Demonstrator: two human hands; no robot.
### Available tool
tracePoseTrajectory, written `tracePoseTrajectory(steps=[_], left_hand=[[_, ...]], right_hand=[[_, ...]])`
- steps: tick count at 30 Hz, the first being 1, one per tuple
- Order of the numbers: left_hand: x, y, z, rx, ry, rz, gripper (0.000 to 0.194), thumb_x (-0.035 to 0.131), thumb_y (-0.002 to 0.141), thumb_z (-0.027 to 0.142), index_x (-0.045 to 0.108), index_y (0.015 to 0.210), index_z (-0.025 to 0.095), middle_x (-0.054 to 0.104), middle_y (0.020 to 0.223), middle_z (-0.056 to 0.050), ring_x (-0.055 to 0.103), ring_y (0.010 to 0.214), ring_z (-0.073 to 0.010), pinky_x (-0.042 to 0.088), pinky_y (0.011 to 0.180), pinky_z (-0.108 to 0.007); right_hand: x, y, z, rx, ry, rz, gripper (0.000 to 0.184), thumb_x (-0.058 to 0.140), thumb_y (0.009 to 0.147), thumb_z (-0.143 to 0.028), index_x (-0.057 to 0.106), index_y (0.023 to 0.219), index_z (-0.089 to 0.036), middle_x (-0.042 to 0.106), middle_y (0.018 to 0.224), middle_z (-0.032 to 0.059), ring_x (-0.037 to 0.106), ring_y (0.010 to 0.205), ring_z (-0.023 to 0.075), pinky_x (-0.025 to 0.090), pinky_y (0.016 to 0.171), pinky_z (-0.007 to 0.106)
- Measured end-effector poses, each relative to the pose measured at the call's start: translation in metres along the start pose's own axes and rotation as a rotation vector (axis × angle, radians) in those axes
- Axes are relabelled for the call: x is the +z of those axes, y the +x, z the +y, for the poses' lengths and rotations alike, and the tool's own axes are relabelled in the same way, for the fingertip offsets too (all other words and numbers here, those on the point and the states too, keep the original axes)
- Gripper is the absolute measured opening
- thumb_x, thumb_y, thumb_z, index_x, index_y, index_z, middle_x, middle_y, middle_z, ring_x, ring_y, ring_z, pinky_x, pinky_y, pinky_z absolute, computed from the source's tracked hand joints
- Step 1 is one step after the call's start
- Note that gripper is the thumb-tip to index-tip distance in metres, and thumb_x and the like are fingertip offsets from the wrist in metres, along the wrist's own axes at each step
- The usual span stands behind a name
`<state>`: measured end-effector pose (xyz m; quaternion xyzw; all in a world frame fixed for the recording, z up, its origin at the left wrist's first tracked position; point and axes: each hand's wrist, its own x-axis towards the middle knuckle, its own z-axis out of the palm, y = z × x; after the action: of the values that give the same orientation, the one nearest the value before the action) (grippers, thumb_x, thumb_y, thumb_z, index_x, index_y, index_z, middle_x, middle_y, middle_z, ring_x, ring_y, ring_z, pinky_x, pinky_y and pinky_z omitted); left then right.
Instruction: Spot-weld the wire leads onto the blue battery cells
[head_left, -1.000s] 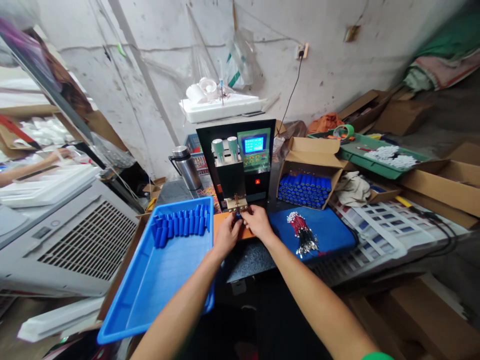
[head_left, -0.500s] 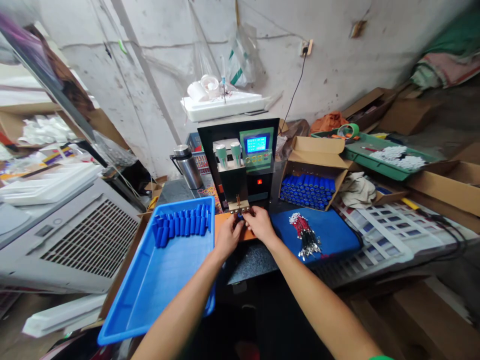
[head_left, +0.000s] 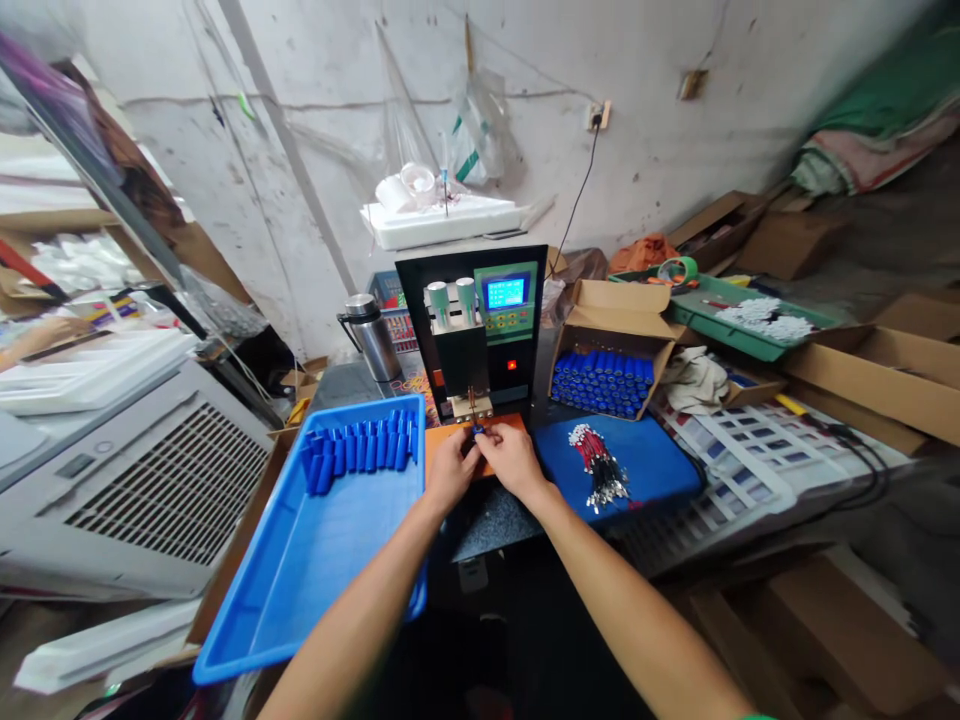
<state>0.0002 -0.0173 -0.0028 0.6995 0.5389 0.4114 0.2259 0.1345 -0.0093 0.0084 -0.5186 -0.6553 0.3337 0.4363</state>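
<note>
Both my hands meet in front of a black spot welder (head_left: 459, 362) with a lit blue screen. Between my fingertips is a blue battery cell (head_left: 478, 430), mostly covered by the fingers, just below the welder's copper-coloured electrode tips. My left hand (head_left: 451, 470) pinches it from the left, my right hand (head_left: 513, 458) from the right. Whether a wire is held with it is too small to tell. Under the hands lies an orange board (head_left: 439, 437). A bundle of red and black wires with white connectors (head_left: 598, 465) rests right of my right hand on a blue pad (head_left: 660, 465).
Left stands a blue tray (head_left: 319, 570) with a row of blue cells at its far end. A cardboard box (head_left: 622, 320) of blue cells is at right. Behind are a steel flask (head_left: 373, 340) and a green tray (head_left: 720, 315). At far left, another person's hand (head_left: 56, 330) shows.
The view has shifted slightly. My hands have drawn a little down from the electrodes with the cell between them. Another person's hand has appeared at far left.
</note>
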Motion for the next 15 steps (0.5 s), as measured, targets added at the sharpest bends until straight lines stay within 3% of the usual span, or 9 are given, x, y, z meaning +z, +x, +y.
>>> tracePoseTrajectory(steps=[5, 9, 12, 15], left_hand=[[-0.001, 0.000, -0.005, 0.117, 0.181, 0.001, 0.018, 0.053, 0.084, 0.033, 0.060, 0.082, 0.017, 0.063, 0.077, -0.005, 0.060, 0.074, -0.0187, 0.048, 0.070, -0.030], [0.001, 0.005, -0.009, 0.171, 0.196, -0.061, 0.027, 0.051, 0.086, 0.036, 0.061, 0.104, 0.019, 0.067, 0.086, -0.005, 0.063, 0.078, -0.0197, 0.049, 0.073, -0.032], [0.002, 0.007, -0.009, 0.129, 0.155, -0.067, 0.032, 0.050, 0.087, 0.042, 0.061, 0.109, 0.020, 0.070, 0.093, -0.007, 0.066, 0.085, -0.0218, 0.051, 0.078, -0.034], [0.001, 0.007, -0.008, 0.078, 0.146, -0.091, 0.033, 0.049, 0.088, 0.044, 0.063, 0.104, 0.019, 0.072, 0.092, -0.007, 0.067, 0.086, -0.0229, 0.052, 0.079, -0.036]], right_hand=[[-0.006, -0.008, -0.016, -0.074, -0.272, 0.048, 0.022, 0.058, 0.086, -0.033, 0.068, 0.076, -0.016, 0.070, 0.074, 0.0077, 0.064, 0.070, 0.0168, 0.043, 0.065, 0.023], [-0.017, -0.005, -0.010, -0.077, -0.301, 0.094, 0.019, 0.055, 0.087, -0.025, 0.069, 0.075, -0.017, 0.069, 0.069, 0.0049, 0.063, 0.066, 0.0154, 0.042, 0.063, 0.022], [-0.041, 0.006, 0.007, -0.116, -0.325, 0.189, 0.019, 0.052, 0.088, -0.022, 0.071, 0.084, -0.017, 0.069, 0.075, 0.0048, 0.062, 0.068, 0.0151, 0.044, 0.065, 0.022], [-0.079, 0.027, 0.025, -0.164, -0.438, 0.331, 0.030, 0.049, 0.091, -0.024, 0.067, 0.112, -0.013, 0.067, 0.091, 0.0095, 0.063, 0.076, 0.0165, 0.048, 0.073, 0.025]])
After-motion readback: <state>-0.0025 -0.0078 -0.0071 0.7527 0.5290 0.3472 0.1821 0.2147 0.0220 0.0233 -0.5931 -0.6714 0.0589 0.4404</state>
